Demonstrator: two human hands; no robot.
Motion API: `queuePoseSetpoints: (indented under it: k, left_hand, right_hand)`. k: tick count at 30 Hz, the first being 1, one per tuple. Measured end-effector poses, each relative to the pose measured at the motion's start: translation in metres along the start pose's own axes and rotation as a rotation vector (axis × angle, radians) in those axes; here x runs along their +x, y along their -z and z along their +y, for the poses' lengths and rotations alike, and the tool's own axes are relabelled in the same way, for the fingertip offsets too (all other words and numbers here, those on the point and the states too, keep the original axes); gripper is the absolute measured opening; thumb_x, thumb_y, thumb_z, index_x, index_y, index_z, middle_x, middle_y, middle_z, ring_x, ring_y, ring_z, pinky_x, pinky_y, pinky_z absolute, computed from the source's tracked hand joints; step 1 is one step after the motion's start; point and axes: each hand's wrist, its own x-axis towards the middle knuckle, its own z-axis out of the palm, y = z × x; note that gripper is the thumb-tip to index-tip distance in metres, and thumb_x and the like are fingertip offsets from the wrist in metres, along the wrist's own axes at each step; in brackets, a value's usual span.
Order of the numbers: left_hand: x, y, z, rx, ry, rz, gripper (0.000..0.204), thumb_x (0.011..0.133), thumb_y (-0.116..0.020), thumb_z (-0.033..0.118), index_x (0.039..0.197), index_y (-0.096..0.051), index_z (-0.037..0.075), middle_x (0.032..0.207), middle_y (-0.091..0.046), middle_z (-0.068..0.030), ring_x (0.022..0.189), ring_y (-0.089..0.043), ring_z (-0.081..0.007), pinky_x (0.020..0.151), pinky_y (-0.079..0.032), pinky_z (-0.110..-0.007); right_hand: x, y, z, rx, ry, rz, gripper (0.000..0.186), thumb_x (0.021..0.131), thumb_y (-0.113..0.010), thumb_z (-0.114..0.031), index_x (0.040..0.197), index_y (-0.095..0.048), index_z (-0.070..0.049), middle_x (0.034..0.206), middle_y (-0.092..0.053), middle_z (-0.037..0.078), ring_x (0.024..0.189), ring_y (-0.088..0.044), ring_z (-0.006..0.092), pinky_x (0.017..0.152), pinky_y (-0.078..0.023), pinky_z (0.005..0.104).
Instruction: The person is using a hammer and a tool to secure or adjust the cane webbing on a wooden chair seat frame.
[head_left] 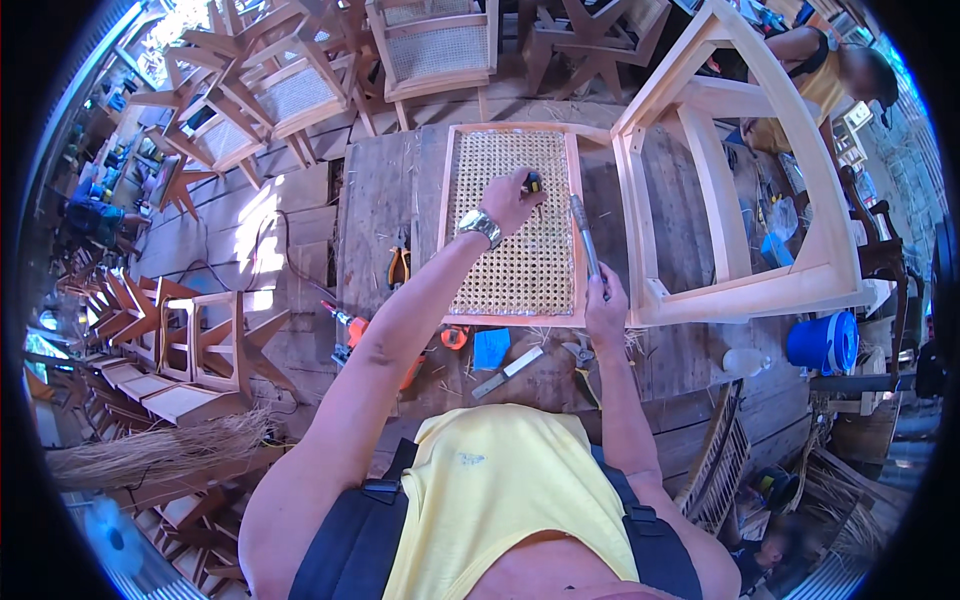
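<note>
Two bare hands are at work over a panel of woven cane, as the head view shows it from above, the panel set in a pale wooden rim and lying flat on the plank worktop. Just to its right, and apparently joined to it, stands a large bare chair frame. The left hand is curled around a short dark-and-yellow object above the upper part of the weave; whether it touches the cane, I cannot tell. The right hand grips the lower end of a metal-shafted tool — perhaps a hammer — that points away from the body along the rim's right side. Near the panel lie orange-handled pliers, a blue square and a flat metal strip. To my eye the step in hand is securing or trimming the cane along that right edge. The next move seems to call for a steady left hand at the joint and short, careful work from the right — a slip could bruise the rim or break a strand.
</note>
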Motion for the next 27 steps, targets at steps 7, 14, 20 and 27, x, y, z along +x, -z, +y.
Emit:
queuePoseSetpoints:
  k: [7, 14, 20, 27]
  left_hand:
    - [-0.01, -0.005, -0.01, 0.039, 0.003, 0.062, 0.028, 0.086, -0.075, 0.024, 0.107, -0.066, 0.008, 0.087, -0.073, -0.0131, 0.074, -0.071, -0.0265, 0.067, -0.055, -0.037]
    - [-0.036, 0.003, -0.002, -0.039, 0.034, 0.071, 0.025, 0.087, -0.075, 0.02, 0.106, -0.065, 0.007, 0.084, -0.073, -0.0106, 0.072, -0.071, -0.0236, 0.065, -0.055, -0.035]
    - [-0.033, -0.003, 0.005, 0.094, -0.044, -0.022, 0.027, 0.088, -0.074, 0.024, 0.105, -0.064, 0.007, 0.08, -0.072, -0.013, 0.07, -0.071, -0.0265, 0.064, -0.054, -0.037]
    - [-0.036, -0.009, -0.002, 0.081, -0.092, -0.043, 0.023, 0.088, -0.074, 0.024, 0.103, -0.064, 0.01, 0.081, -0.072, -0.0119, 0.071, -0.071, -0.0261, 0.065, -0.054, -0.037]
  right_hand:
    - [-0.014, 0.002, -0.028, -0.005, 0.096, -0.048, 0.032, 0.102, -0.052, -0.014, 0.129, -0.059, 0.0, 0.082, -0.053, -0.005, 0.068, -0.045, 0.0027, 0.059, -0.038, 0.0206]
    - [-0.03, 0.027, -0.021, 0.064, -0.102, -0.034, 0.035, 0.102, -0.051, -0.015, 0.131, -0.056, 0.004, 0.11, -0.063, 0.006, 0.097, -0.057, 0.0119, 0.087, -0.046, 0.0277]
    - [-0.028, 0.012, -0.008, -0.046, 0.04, 0.022, 0.034, 0.103, -0.052, -0.015, 0.133, -0.056, -0.001, 0.081, -0.051, -0.004, 0.065, -0.044, 0.0024, 0.056, -0.037, 0.0203]
    - [-0.035, 0.015, -0.011, 0.053, -0.038, 0.075, 0.033, 0.101, -0.053, -0.014, 0.13, -0.059, 0.0, 0.085, -0.055, -0.003, 0.07, -0.048, 0.0044, 0.061, -0.041, 0.022]
